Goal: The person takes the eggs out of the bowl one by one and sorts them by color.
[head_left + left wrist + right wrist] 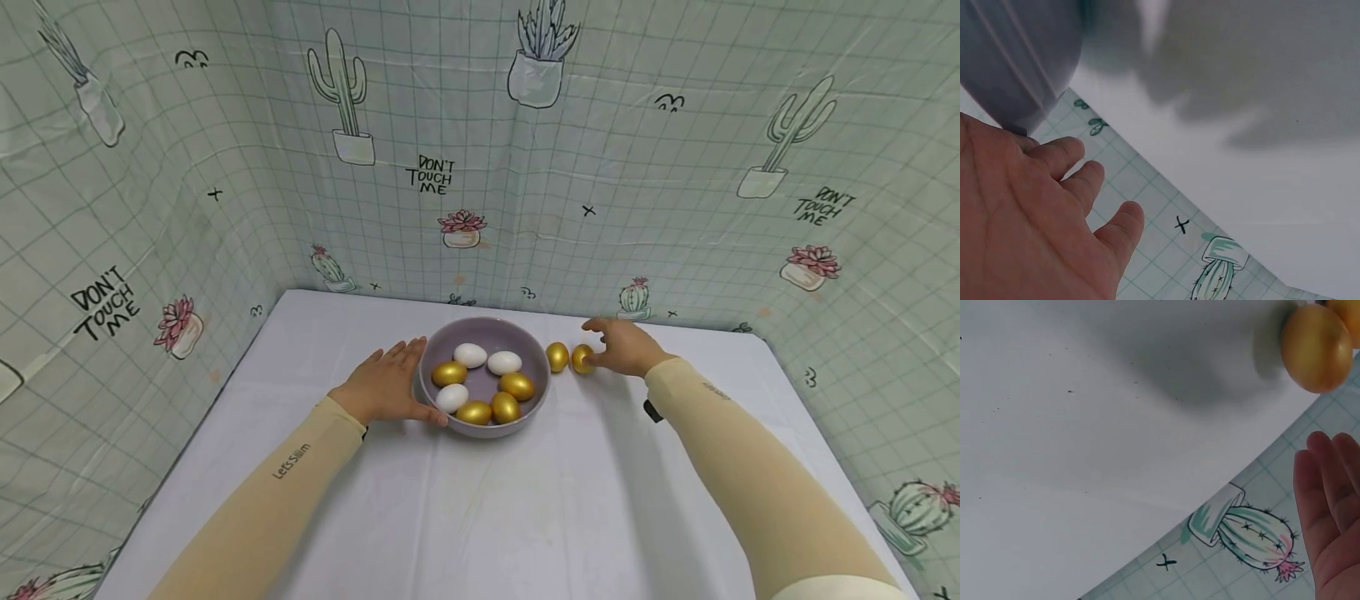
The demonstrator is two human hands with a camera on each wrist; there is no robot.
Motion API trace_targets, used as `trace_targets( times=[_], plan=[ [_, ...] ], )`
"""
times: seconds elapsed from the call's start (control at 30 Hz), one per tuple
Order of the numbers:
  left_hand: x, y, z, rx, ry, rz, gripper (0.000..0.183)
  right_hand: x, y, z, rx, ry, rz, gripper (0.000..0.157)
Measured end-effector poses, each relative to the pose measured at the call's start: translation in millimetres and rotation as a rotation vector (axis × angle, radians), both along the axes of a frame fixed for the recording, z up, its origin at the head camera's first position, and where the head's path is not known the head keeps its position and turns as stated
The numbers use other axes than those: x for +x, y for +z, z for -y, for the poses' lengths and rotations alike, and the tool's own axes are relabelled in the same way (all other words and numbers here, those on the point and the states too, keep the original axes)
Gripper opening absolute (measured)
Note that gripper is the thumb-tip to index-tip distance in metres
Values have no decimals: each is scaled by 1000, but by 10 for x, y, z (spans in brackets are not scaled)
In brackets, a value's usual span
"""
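A purple-grey bowl (pixel 486 431) stands on the white table, holding three white eggs (pixel 470 356) and several golden eggs (pixel 517 385). My left hand (pixel 386 385) rests against the bowl's left side, fingers fairly straight and spread, the thumb along the front rim. In the left wrist view the palm shows beside the bowl wall (pixel 1029 56). Right of the bowl, two golden eggs lie side by side, the nearer one to the bowl (pixel 557 357) and the outer one (pixel 581 359). My right hand (pixel 624 347) is at the outer egg, its thumb overlapping it, fingers extended beyond, not closed around it.
A white cloth covers the table (pixel 495 517). Behind and at both sides hangs a grid-patterned curtain (pixel 480 150) printed with cacti and lettering. The table's back edge runs close behind the bowl and the right hand.
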State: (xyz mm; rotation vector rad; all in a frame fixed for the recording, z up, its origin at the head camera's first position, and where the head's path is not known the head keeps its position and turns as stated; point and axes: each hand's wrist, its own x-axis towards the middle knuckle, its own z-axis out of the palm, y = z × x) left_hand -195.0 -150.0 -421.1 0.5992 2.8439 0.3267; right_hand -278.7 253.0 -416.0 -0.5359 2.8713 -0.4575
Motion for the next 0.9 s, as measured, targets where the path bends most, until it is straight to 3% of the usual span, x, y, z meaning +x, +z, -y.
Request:
trace_targets(
  times=[0.33, 0.67, 0.9],
  plan=[
    [-10, -17, 2, 9, 5, 1, 139, -45, 276, 206, -34, 21, -64, 61],
    [-7, 2, -5, 8, 1, 1, 139, 19, 477, 662, -2, 167, -122, 60],
    [-4, 8, -8, -1, 3, 3, 138, 82, 478, 959, -1, 274, -56, 57]
  ],
)
